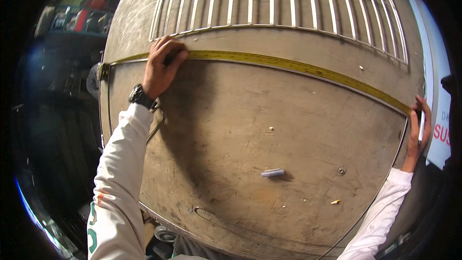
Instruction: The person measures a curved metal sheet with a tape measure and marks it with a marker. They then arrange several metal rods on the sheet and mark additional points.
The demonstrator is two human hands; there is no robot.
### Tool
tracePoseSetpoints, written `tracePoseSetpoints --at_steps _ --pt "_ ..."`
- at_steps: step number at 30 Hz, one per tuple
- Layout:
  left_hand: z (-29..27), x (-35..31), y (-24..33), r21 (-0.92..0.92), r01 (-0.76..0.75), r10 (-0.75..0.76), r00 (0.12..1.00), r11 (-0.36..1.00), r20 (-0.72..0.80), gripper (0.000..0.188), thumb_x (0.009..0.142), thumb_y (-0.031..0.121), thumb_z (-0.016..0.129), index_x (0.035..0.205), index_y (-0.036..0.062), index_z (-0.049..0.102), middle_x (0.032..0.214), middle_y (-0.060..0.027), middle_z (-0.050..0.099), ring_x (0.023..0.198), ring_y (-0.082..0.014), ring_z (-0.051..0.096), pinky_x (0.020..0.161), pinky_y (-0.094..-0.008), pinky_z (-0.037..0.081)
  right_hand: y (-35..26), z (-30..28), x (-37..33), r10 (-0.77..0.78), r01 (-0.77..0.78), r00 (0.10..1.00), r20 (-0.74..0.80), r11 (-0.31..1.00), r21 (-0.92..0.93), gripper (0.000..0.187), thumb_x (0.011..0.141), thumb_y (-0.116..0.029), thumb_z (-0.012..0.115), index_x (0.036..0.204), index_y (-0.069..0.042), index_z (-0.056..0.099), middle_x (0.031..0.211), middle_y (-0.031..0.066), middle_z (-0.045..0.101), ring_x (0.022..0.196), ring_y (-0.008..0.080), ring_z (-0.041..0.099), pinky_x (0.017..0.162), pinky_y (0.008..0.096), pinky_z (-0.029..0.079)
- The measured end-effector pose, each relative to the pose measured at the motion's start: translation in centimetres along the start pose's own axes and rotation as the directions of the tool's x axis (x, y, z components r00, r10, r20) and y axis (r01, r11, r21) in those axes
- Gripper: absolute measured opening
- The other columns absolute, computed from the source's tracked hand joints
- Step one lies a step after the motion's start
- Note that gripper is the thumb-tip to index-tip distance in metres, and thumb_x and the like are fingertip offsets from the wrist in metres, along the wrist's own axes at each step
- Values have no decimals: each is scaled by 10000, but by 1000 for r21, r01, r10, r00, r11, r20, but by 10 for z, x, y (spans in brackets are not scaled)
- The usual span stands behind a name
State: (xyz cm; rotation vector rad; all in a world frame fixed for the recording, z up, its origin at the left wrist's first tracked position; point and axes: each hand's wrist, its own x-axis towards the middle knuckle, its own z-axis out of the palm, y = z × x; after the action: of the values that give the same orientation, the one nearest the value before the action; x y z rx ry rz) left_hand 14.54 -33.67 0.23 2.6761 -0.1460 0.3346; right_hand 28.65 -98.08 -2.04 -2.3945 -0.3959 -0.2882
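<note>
A yellow tape measure blade (pixel 269 60) stretches across the table, alongside the far bar of a thin metal wire frame (pixel 403 137). At the table's left edge the blade meets a dark piece (pixel 102 71), which looks like the tape case. My left hand (pixel 162 65), with a black watch on its wrist, is closed over the blade near its left end; the fingertips are partly hidden. At the blade's right end, by the frame's corner, is my right hand (pixel 417 127), closed around a slim white pen-like stick (pixel 421 127), fingertips touching the blade's end.
A metal grille (pixel 250 0) of parallel bars lies on the far part of the wooden table (pixel 240 115). A whitish cylinder (pixel 273 173) and small scraps (pixel 335 202) lie nearer to me. A bent wire (pixel 231 219) rests at the front, and a white printed panel (pixel 439 115) stands at right.
</note>
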Motion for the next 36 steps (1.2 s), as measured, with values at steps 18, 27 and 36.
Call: tracePoseSetpoints --at_steps 18,27,36 --pt "6 -1 -9 -28 -112 110 992 993 -65 166 871 200 749 957 68 696 958 -64 646 942 -269 603 868 -386 457 -3 -2 0 99 -96 995 -3 980 177 388 960 -82 557 1342 -25 596 1135 85 642 1092 165 581 1022 315 419" --pt "6 -31 -45 42 77 -77 997 996 -3 130 912 35 669 1031 -9 641 1098 -133 612 1036 -277 601 946 -353 460 -60 9 12 52 -46 999 11 726 687 362 959 -217 562 1231 21 574 1017 88 654 913 144 614 860 278 478" --pt "18 -39 -76 -93 174 -171 985 980 38 125 991 35 572 1106 -3 603 1125 -82 582 1063 -182 558 969 -294 419 -42 3 -6 94 -83 995 24 689 720 210 889 -124 654 1064 -7 658 873 35 667 790 95 614 759 221 490"
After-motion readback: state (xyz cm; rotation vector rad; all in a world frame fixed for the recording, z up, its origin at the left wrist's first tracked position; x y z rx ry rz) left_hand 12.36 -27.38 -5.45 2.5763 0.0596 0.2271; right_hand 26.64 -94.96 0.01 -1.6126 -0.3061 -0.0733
